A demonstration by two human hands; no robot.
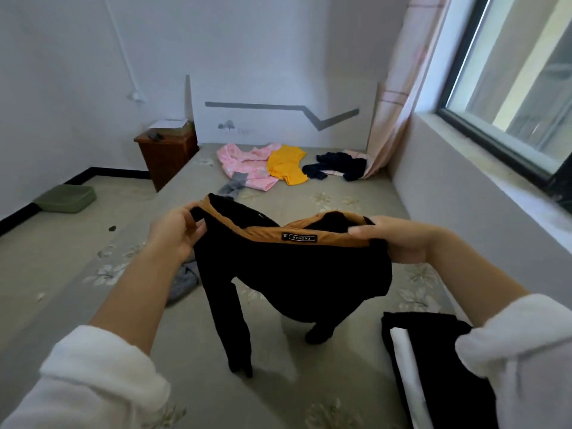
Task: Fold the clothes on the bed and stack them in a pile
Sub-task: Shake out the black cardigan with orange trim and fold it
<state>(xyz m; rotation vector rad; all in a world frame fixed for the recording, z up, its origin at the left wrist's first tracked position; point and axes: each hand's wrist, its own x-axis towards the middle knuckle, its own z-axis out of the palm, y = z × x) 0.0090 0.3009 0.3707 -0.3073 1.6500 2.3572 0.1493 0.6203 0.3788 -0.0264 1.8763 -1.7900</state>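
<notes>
While left hand [173, 235] and right hand [402, 241] grip black trousers [294, 270], pink garment [244, 165], yellow top [286, 165] beyond, folded pile [448, 382] nearby.

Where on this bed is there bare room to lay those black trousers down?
Bare sheet lies mid-bed, between the black trousers and the yellow top, and nearer, between the grey garment and the folded pile. The headboard end is crowded with clothes.

arms outstretched, left grip [173, 235] and right grip [399, 239] pinching black trousers [294, 274].
</notes>
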